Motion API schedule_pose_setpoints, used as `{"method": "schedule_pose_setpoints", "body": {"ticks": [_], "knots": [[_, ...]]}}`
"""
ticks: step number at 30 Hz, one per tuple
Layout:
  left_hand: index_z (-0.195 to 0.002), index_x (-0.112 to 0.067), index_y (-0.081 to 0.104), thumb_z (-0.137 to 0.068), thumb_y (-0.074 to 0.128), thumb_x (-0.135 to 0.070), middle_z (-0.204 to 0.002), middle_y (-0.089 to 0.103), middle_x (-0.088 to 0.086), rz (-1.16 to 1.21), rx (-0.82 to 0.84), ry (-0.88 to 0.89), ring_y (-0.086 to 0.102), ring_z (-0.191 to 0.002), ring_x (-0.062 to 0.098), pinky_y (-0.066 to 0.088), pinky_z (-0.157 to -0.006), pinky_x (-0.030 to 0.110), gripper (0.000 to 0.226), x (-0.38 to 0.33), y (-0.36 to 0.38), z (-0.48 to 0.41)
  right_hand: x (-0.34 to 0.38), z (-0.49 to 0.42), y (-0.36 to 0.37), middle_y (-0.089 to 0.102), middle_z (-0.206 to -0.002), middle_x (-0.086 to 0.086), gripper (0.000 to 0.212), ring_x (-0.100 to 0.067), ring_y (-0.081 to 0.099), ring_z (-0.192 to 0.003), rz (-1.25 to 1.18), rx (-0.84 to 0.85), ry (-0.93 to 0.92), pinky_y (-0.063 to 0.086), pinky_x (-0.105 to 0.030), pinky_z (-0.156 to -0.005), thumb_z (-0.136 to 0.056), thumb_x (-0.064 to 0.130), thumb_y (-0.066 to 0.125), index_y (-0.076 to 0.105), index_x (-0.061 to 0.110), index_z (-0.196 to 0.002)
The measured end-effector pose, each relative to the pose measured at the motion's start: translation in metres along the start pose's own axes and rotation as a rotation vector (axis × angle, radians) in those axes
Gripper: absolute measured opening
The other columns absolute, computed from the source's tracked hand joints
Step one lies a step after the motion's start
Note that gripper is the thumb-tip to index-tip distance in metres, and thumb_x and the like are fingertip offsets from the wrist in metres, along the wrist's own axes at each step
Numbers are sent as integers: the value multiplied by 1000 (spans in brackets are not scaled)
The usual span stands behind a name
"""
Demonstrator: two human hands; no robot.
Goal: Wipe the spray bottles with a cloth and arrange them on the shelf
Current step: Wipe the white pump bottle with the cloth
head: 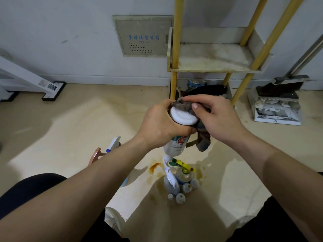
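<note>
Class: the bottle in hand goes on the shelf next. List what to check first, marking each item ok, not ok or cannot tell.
1. Left hand grips the bottle securely: ok.
2. Right hand holds the cloth against the bottle's base: ok.
3. Bottle upright for shelving: not ok; its base faces up.
4. Middle shelf has free room: ok.
5. Middle shelf surface clean: not ok; it looks stained.
6. Bottle wiped all over: cannot tell.
</note>
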State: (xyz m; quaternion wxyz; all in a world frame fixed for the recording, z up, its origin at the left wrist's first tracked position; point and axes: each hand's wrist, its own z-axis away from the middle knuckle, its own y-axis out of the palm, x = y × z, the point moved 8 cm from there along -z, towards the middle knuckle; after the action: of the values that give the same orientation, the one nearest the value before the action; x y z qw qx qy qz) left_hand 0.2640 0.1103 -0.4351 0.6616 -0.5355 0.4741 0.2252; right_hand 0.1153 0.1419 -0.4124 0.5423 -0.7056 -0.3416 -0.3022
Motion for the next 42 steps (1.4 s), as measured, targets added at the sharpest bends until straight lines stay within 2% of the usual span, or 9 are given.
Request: {"method": "schedule_pose_setpoints", "body": {"ticks": [4, 8, 12, 14, 20, 28, 32, 35, 42], "knots": [[-103, -38, 57, -60, 94, -33, -95, 72, -16, -41, 2, -17, 67, -84, -5, 58, -73, 18, 57, -1, -1, 0, -1, 4, 1, 72, -109, 17, 33, 1, 66, -104, 12, -15, 36, 55, -27, -91, -99, 13, 54, 73, 33, -118], [-102, -34, 58, -60, 93, -33, -93, 71, -13, -37, 5, -64, 68, -85, -1, 60, -75, 24, 55, 4, -6, -3, 18, 14, 5, 70, -100, 23, 34, 12, 64, -83, 92, 28, -88, 49, -10, -70, -98, 10, 57, 73, 32, -117], [-100, -32, 59, -59, 91, -31, -90, 70, -14, -58, 26, -48, 68, -84, -1, 58, -74, 22, 52, 4, -4, -2, 34, 20, 12, 71, -121, 9, 35, -1, 64, -113, 171, 102, -263, 51, -13, -89, -95, 7, 60, 71, 27, -122], [-99, -35, 59, -59, 90, -30, -88, 70, -15, -62, 59, -23, 67, -83, -3, 56, -71, 19, 50, 1, 2, -1, 32, 19, 14, 71, -120, 10, 34, 0, 63, -113, 174, 105, -278, 49, -12, -92, -95, 6, 61, 72, 25, -121], [-117, -27, 60, -58, 95, -38, -99, 70, -13, -91, 95, -8, 67, -89, 1, 60, -77, 28, 70, 6, 12, -1, -10, 1, 3, 73, -111, 13, 31, 0, 65, -107, -27, 25, 81, 54, -28, -96, -99, 10, 55, 73, 27, -117], [-114, -26, 53, -60, 95, -35, -104, 61, -13, -12, -92, -113, 61, -95, 8, 59, -80, 34, 69, 25, -12, -7, -31, 18, 30, 75, -108, 10, 40, -7, 69, -106, -518, -16, 321, 55, -22, -87, -102, 1, 49, 60, 24, -133], [-119, -18, 49, -66, 92, -22, -105, 58, -10, 108, -102, -140, 58, -92, 5, 54, -71, 21, 69, 25, -14, -8, -9, 22, 31, 70, -125, 9, 49, -3, 61, -120, -382, -8, 130, 50, -32, -104, -101, 2, 50, 54, 30, -140], [-118, -14, 60, -68, 88, -16, -104, 70, -1, 160, -18, -108, 68, -95, 14, 57, -76, 29, 58, 23, -2, -10, 2, 15, 24, 67, -129, 9, 46, -4, 59, -123, -263, 17, 20, 49, -37, -106, -100, 2, 51, 59, 28, -138], [-118, -24, 51, -69, 91, -34, -111, 58, -4, 218, -206, -240, 64, -103, 21, 61, -84, 42, 64, 36, -11, -7, -28, 17, 23, 64, -121, 22, 45, 2, 59, -118, -22, -73, 203, 45, -10, -98, -99, 9, 56, 57, 27, -140]]}}
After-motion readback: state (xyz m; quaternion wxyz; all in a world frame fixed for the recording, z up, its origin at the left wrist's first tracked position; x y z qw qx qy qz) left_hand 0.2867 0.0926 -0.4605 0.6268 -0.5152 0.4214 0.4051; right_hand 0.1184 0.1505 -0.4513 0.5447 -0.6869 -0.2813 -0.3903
